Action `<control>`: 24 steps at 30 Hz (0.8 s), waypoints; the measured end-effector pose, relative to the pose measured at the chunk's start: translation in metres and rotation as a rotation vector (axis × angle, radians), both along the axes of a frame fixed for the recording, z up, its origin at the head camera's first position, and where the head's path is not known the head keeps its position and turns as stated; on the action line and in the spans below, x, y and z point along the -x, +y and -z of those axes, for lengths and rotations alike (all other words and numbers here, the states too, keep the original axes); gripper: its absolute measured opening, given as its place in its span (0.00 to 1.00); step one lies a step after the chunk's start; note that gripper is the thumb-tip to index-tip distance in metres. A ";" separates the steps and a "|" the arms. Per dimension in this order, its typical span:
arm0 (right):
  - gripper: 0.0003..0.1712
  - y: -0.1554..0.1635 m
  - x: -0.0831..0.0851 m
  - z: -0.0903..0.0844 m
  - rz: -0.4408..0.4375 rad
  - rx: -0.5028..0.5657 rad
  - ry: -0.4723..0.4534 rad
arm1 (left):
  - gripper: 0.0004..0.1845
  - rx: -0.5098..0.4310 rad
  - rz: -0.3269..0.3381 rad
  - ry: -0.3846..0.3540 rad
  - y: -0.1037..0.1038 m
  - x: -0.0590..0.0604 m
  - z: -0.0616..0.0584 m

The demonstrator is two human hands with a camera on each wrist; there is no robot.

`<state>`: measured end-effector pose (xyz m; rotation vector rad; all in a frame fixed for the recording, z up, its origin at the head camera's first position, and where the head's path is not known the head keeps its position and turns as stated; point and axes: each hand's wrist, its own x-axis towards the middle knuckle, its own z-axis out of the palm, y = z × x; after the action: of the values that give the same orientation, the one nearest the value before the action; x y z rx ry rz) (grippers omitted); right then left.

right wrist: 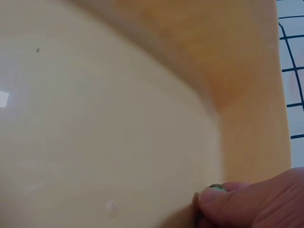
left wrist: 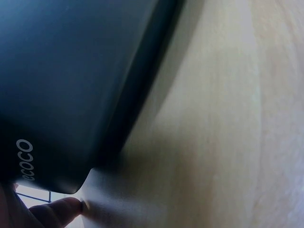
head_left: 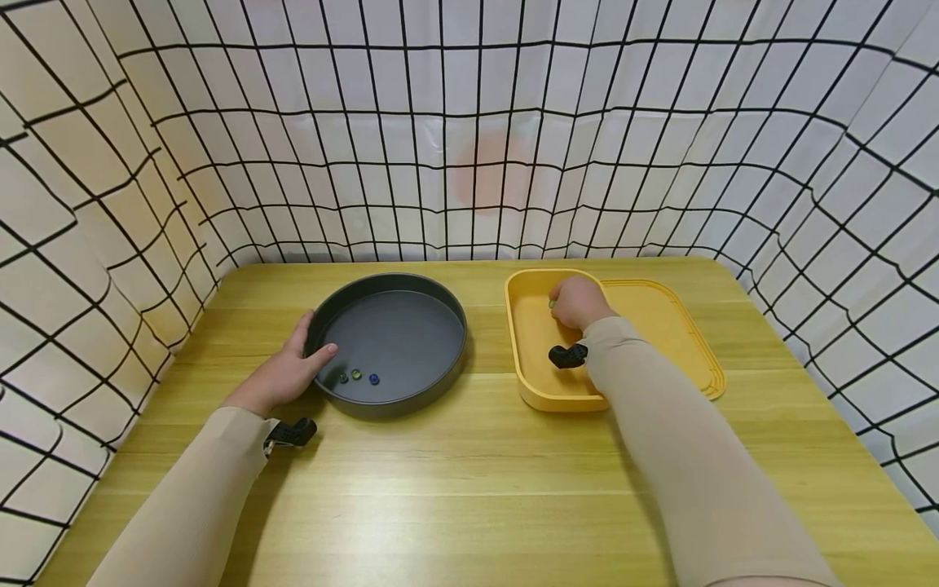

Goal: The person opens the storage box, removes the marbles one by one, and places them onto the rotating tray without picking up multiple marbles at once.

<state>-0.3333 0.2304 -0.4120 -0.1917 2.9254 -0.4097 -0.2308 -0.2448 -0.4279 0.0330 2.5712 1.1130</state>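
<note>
Backdrop: white sheet w/ black grid lines (head_left: 469,122) on three sides of a light wood surface (head_left: 469,489).
Surface load: dark round pan (head_left: 433,359) left of centre, yellow tray (head_left: 531,383) right of centre, yellow lid (head_left: 682,334) lying flat just beside the tray's right side.
Left hand (head_left: 286,371): grips the pan's near-left rim, thumb hooked over the edge into the pan, fingers curved round the outer wall; heel of hand on the surface.
Left wrist view: pan's dark wall fills most of the frame, pale lettering on it, one fingertip (left wrist: 66,209) at the bottom edge by the pan's base.
Pan contents: three marbles (head_left: 356,376) in a short row near the front wall, close to the thumb; one looks dark green, one yellow-green, one blue.
Right hand (head_left: 579,300): inside the tray at its far end, fingers curled down, pinching a small greenish marble (head_left: 552,304).
Right wrist view: thumb & fingertip (right wrist: 228,202) closed on that marble (right wrist: 216,188), only a sliver showing, right at the tray's (right wrist: 118,118) pale floor.
Sleeves: beige, both forearms; black strap piece at each wrist.
Tray vs pan: apart, bare strip of surface between them.
</note>
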 end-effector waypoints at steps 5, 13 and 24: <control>0.21 -0.001 -0.001 0.001 0.011 -0.002 0.006 | 0.51 0.008 0.004 -0.002 0.000 -0.001 -0.001; 0.18 -0.001 0.002 0.007 0.016 0.018 0.026 | 0.51 0.005 0.004 -0.001 0.001 -0.001 -0.001; 0.19 0.000 0.006 0.013 0.020 0.061 0.018 | 0.51 0.002 0.006 0.005 0.000 0.000 0.000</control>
<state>-0.3390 0.2305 -0.4247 -0.1757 2.9371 -0.5038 -0.2310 -0.2449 -0.4279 0.0423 2.5747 1.1098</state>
